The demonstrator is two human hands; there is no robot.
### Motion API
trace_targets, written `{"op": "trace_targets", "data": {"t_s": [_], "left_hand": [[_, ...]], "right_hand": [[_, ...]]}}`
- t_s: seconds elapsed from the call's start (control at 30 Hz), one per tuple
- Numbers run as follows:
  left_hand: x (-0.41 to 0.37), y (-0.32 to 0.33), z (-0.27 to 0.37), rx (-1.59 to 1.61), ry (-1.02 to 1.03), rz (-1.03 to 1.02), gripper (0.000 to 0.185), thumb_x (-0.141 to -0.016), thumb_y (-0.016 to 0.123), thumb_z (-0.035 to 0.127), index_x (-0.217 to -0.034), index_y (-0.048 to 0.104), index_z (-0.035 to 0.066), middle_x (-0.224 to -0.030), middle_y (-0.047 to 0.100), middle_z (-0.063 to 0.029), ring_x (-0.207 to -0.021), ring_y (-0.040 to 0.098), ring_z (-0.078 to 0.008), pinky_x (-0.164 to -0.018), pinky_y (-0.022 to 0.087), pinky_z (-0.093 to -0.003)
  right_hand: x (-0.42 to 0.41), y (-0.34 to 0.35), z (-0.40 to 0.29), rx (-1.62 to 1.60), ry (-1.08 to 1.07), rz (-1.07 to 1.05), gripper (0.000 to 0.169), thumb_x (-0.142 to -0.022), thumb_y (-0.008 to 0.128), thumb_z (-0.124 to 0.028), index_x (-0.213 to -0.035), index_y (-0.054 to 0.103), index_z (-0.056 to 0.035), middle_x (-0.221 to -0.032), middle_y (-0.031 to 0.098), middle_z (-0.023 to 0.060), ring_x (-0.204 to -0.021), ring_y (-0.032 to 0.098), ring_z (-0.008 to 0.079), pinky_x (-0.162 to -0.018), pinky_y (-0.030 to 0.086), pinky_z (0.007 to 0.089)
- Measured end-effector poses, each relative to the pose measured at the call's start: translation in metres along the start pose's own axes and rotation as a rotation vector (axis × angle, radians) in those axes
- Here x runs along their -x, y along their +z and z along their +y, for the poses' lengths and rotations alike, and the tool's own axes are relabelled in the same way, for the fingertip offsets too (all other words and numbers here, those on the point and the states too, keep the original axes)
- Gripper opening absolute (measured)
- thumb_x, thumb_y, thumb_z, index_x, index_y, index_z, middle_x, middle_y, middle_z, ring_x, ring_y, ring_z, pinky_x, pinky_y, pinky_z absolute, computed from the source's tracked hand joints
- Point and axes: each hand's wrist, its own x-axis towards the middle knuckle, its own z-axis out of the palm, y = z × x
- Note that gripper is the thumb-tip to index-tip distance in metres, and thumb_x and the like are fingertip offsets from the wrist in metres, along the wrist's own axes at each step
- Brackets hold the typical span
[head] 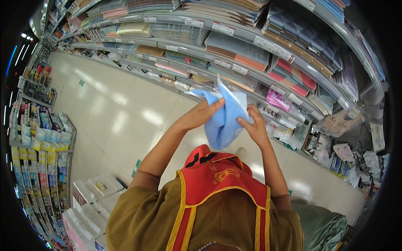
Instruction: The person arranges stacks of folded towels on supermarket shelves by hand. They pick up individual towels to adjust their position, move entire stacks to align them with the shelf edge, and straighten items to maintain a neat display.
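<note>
A light blue cloth (224, 122) with a white edge, which looks like a towel, is held up in front of me, loosely folded with its corners sticking up. My left hand (204, 113) grips its left side, the thumb lying across the front. On the right side, my right hand (255, 124) pinches the cloth between thumb and fingers. Some of the fingers are hidden behind the fabric. Beyond the cloth, the lower shelves hold folded towels (237, 51) in grey and orange.
Grey metal shelving (185, 22) with price tags curves across the top. White boxes (94, 200) are stacked at my lower left. Another packed display shelf (40, 141) stands far left. A green covered bundle (317, 224) sits at lower right, and bagged goods (342, 157) hang on the right.
</note>
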Motion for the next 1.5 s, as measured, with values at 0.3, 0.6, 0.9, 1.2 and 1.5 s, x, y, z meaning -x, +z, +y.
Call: {"op": "trace_targets", "data": {"t_s": [0.3,0.6,0.9,1.2,1.5], "left_hand": [[0.038,-0.062,-0.014,0.205,0.038,0.345,0.044,-0.086,0.062,0.032,-0.115,0.054,0.001,-0.103,0.061,-0.0085,-0.095,0.056,-0.0149,-0.082,0.045,-0.0295],[0.049,-0.039,-0.008,0.348,0.32,0.088,0.063,-0.075,0.065,0.002,-0.132,0.037,0.003,-0.111,0.059,-0.0043,-0.103,0.055,-0.0116,-0.089,0.042,-0.0266],[0.043,-0.026,-0.004,0.314,0.18,0.179,0.067,-0.077,0.064,0.001,-0.136,0.032,0.007,-0.094,0.065,-0.0038,-0.086,0.06,-0.0094,-0.079,0.045,-0.0237],[0.032,-0.023,-0.007,0.28,0.14,0.345,0.043,-0.077,0.066,0.002,-0.118,0.055,0.005,-0.087,0.065,-0.0032,-0.079,0.058,-0.0099,-0.073,0.046,-0.024],[0.041,-0.017,0.018,-0.362,0.26,0.214,0.04,-0.064,0.067,-0.006,-0.102,0.066,0.007,-0.099,0.057,-0.0086,-0.09,0.056,-0.0192,-0.08,0.046,-0.0284]], "right_hand": [[0.014,-0.031,-0.013,-0.322,0.349,0.252,0.017,-0.092,0.053,-0.019,-0.091,0.06,-0.0038,-0.083,0.057,-0.0049,-0.078,0.047,0.0026,-0.071,0.039,0.0191],[0.028,-0.042,-0.03,-1.013,0.394,0.172,0.024,-0.093,0.045,-0.024,-0.111,0.048,-0.0079,-0.106,0.057,0.0033,-0.097,0.053,0.0126,-0.086,0.043,0.0286],[0.04,-0.065,-0.031,-0.662,0.253,0.257,0.04,-0.088,0.054,-0.009,-0.128,0.046,-0.0045,-0.11,0.058,0.0041,-0.094,0.054,0.0093,-0.083,0.042,0.0234],[0.037,-0.103,-0.032,-0.292,0.339,0.198,0.036,-0.085,0.06,-0.012,-0.12,0.055,-0.0025,-0.101,0.06,0.0016,-0.084,0.05,0.006,-0.07,0.039,0.0196],[0.019,-0.107,-0.055,-0.31,0.201,-0.028,0.064,-0.069,0.062,0.011,-0.129,0.046,-0.0026,-0.125,0.049,0.0091,-0.107,0.052,0.0172,-0.093,0.042,0.0299]]}}
